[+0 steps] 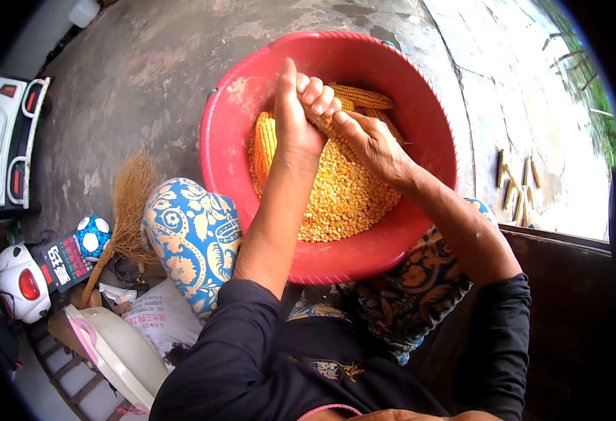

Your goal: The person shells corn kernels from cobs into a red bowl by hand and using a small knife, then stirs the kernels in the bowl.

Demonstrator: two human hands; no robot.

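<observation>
A large red plastic tub (329, 263) stands between my knees, with loose yellow corn kernels (350, 205) heaped in it. Over the tub, my left hand (305, 108) has its fingers wrapped around the upper end of a partly stripped corn cob (322, 123), thumb pointing up. My right hand (373, 139) presses its thumb and fingers on the cob's lower part, where kernels remain. Whole ears of corn (264, 139) lean at the tub's left side, and more ears (363, 97) lie behind my hands at the far right, partly hidden by them.
Several bare cobs (519, 192) lie on the concrete floor at right. At left are a straw broom (131, 205), a blue and white ball (93, 238), a white woven sack (163, 316), a pale plastic basin (124, 347) and parked vehicles, one of them white (0, 142).
</observation>
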